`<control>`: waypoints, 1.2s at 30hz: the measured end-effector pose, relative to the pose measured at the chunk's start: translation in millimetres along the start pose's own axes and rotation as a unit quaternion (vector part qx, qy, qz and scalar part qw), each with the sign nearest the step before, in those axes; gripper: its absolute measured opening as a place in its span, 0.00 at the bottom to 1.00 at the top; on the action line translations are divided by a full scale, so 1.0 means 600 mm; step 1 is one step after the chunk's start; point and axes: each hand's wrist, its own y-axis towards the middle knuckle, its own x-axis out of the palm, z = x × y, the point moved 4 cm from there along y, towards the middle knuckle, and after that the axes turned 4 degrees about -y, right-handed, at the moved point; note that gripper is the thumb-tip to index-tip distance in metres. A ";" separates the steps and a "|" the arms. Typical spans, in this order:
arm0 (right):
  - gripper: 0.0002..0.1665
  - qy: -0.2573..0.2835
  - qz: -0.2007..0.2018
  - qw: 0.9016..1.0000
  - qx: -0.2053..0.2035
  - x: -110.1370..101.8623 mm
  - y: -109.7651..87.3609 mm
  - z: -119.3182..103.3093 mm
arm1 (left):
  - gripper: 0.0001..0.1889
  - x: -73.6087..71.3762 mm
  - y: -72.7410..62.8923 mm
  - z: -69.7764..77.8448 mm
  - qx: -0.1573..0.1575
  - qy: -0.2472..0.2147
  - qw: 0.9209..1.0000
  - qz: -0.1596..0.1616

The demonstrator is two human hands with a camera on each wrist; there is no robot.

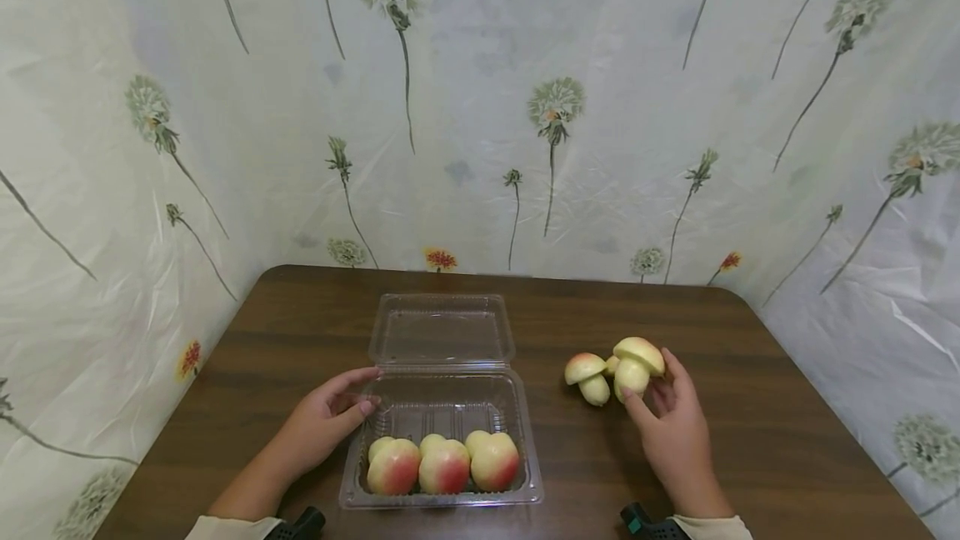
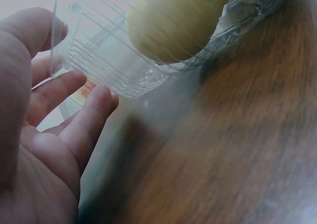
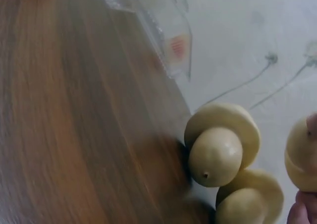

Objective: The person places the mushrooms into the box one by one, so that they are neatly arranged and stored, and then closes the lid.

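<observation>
A pale sheet [image 1: 465, 190] printed with dandelions hangs behind everything, its upper stems cut off by the edge of the head view. Before it stands the brown table [image 1: 300, 323], whose near side runs out of sight. On it, left of centre, lies a clear box [image 1: 442, 501], its lid [image 1: 442, 327] folded back and so transparent that I mostly make out edges. At the box's left wall is the left hand [image 1: 318, 423], thumb and fingers gripping the rim between them; the palm faces away from me. Over on the right, the right hand [image 1: 678, 432] pinches a mushroom [image 1: 633, 369] between thumb and fingers, though some fingers are hidden behind it. Just beside it a second mushroom [image 1: 588, 377] rests on the table; a third [image 1: 611, 366] is nearly covered by the held one, and the right wrist view cuts its lower part away. Three blushed caps [image 1: 444, 467] sit in a row along the box's near side, hiding most of the pale knobs behind them; the left wrist view blurs one through the ribbed plastic.
</observation>
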 end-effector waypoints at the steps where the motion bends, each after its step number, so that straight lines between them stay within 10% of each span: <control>1: 0.55 0.004 -0.003 1.000 -0.003 0.001 -0.001 -0.002 | 0.25 0.000 0.000 0.000 -0.002 -0.001 1.000 0.000; 36: 0.49 0.048 -0.072 0.993 -0.081 0.071 -0.053 -0.048 | 0.25 -0.001 -0.001 0.002 0.002 -0.001 1.000 0.004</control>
